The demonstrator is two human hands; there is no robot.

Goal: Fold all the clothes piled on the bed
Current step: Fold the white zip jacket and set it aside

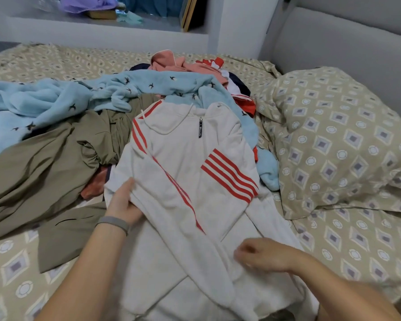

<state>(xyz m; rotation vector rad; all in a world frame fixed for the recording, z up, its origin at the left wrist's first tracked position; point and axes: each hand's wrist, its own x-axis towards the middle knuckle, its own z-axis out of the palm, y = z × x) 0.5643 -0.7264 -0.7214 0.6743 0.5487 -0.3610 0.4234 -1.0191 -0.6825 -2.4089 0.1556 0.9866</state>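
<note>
White sweatshirt (pixel 195 181), red-striped: laid flat at frame centre on the bed (pixel 333 239), sleeves crossed. Its left edge is gripped by the left hand (pixel 123 202); a sleeve is pinched by the right hand (pixel 259 253), lower right.

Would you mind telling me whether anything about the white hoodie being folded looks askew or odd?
Nothing looks damaged. The white hoodie lies half on the unfolded pile rather than flat, so its upper part tilts. The left hand grips its side edge; the right hand presses a sleeve folded across it.
</note>
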